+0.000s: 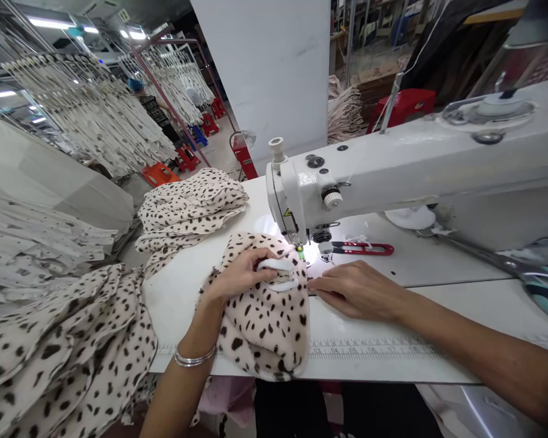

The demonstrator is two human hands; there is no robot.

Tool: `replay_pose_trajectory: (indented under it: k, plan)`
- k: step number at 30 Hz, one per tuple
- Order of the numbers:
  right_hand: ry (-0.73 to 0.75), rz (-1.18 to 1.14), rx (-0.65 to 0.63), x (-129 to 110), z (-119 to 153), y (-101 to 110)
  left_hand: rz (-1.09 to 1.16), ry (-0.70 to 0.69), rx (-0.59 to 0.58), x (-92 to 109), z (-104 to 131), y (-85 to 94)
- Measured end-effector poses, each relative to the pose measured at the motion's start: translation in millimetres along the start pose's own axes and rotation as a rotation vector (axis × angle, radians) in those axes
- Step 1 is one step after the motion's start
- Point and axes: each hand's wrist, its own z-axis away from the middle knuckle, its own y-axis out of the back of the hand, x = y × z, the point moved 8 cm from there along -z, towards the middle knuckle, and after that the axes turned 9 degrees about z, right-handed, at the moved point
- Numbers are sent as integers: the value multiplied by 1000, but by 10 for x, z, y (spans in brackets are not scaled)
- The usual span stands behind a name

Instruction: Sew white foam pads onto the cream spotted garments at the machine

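A pale pink fabric piece with dark spots (265,325) lies on the white sewing table, its right edge beside the needle area of the sewing machine (301,201). My left hand (244,274) rests on the fabric, thumb and fingers closed on a white band (281,264) that forms a loop around an opening. Near the needle, my right hand (358,289) has its fingers pinched together at the fabric's right edge; the fingertips are partly hidden. The machine's light shines on the fabric by the presser foot.
Red thread snips (368,248) lie behind my right hand. Large scissors (525,274) are at the right. Spotted fabric piles (192,210) (64,347) sit at the left. A ruler strip (369,350) runs along the front edge. A person (155,112) stands far behind.
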Motion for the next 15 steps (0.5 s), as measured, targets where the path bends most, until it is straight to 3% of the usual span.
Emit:
replay_pose_trajectory:
  k: [7,11,15]
  plan:
    - [90,1,19,-135,14,11,55,34,8,36,55,19]
    - [207,18,-8,-416,55,-15,130,16,-4,147,121,3]
    - [247,42,-24,-608,114,-88,-135,99,-3,141,143,-157]
